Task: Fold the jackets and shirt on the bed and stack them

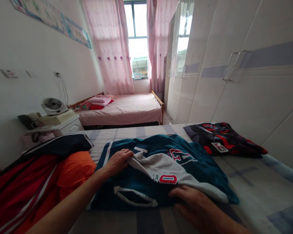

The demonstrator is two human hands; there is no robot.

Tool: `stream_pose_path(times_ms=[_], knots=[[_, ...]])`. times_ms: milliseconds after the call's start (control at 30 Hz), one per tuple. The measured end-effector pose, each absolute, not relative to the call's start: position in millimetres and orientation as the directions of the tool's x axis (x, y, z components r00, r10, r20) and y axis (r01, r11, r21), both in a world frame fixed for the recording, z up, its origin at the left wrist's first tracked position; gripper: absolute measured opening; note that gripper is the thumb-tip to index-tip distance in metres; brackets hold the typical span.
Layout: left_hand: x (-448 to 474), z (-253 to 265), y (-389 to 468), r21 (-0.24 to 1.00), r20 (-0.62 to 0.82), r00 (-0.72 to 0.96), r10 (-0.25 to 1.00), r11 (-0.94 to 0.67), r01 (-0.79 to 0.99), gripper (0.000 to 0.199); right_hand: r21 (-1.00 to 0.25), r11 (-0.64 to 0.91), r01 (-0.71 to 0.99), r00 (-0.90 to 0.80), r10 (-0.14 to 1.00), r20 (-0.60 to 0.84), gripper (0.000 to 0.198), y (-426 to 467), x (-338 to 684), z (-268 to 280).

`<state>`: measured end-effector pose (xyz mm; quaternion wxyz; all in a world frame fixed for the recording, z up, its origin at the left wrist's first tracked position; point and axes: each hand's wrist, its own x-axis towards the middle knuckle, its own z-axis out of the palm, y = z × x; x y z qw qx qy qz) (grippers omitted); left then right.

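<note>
A teal jacket [136, 175] with a white-trimmed pocket and a large letter patch lies on the bed in front of me. One of its pale grey sleeves [158, 167], marked with a red-edged patch, is folded across the body. At that sleeve's left end, my left hand [119, 161] is closed with the cloth at its fingertips. My right hand [192, 201] rests by the sleeve's lower edge, below the red-edged patch. Its fingers are stretched out and apart, slightly blurred, touching the jacket.
The jacket lies on a checked bedsheet [254, 191]. A folded black-and-red garment [224, 139] sits at the right. Red, navy and orange clothes [75, 169] are heaped at left. Beyond are a small fan [52, 104], a pink bed [134, 109] and a white wardrobe [210, 87].
</note>
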<state>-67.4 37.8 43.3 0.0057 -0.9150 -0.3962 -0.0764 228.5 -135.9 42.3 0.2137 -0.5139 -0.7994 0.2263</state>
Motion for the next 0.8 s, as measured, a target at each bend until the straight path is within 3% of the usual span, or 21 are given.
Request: stream_pose_path(times_ms=[100, 200, 300, 400, 500, 600, 700, 800], knots=[[-65.3, 46.8, 38.0, 0.035, 0.177, 0.650, 0.739, -0.665, 0.746, 0.020, -0.596, 0.317, 0.738, -0.263, 0.948, 0.179, 0.035, -141.0, 238.5, 46.6], [-63.5, 61.7, 27.9, 0.010, 0.247, 0.594, 0.766, -0.614, 0.789, 0.004, -0.628, 0.202, 0.752, -0.063, 0.970, 0.236, 0.050, -136.5, 252.4, 44.9], [-67.9, 79.4, 6.1, -0.092, 0.362, 0.603, 0.711, -0.616, 0.782, 0.014, -0.621, 0.079, 0.780, 0.050, 0.981, 0.188, 0.059, -132.0, 267.1, 40.8], [-79.7, 84.4, -17.5, -0.197, 0.347, 0.712, 0.610, -0.695, 0.691, 0.011, -0.598, 0.037, 0.801, 0.046, 0.991, 0.123, 0.045, -132.8, 276.5, 35.6], [-91.1, 75.0, -29.7, -0.166, 0.287, 0.718, 0.634, -0.706, 0.689, 0.025, -0.611, 0.068, 0.789, 0.016, 0.991, 0.131, 0.023, -135.4, 276.9, 33.9], [-92.3, 64.7, -29.2, -0.063, 0.264, 0.635, 0.726, -0.644, 0.762, 0.038, -0.688, 0.038, 0.725, 0.084, 0.986, 0.143, 0.018, -133.4, 273.9, 38.0], [-85.0, 66.2, -24.3, 0.032, 0.146, 0.541, 0.828, -0.551, 0.834, 0.040, -0.823, -0.012, 0.568, 0.193, 0.974, 0.119, 0.022, -126.8, 275.9, 42.4], [-82.3, 76.4, -24.2, -0.061, 0.237, 0.496, 0.836, -0.496, 0.866, 0.029, -0.920, -0.015, 0.393, 0.273, 0.957, 0.101, 0.027, -123.1, 285.8, 40.5]])
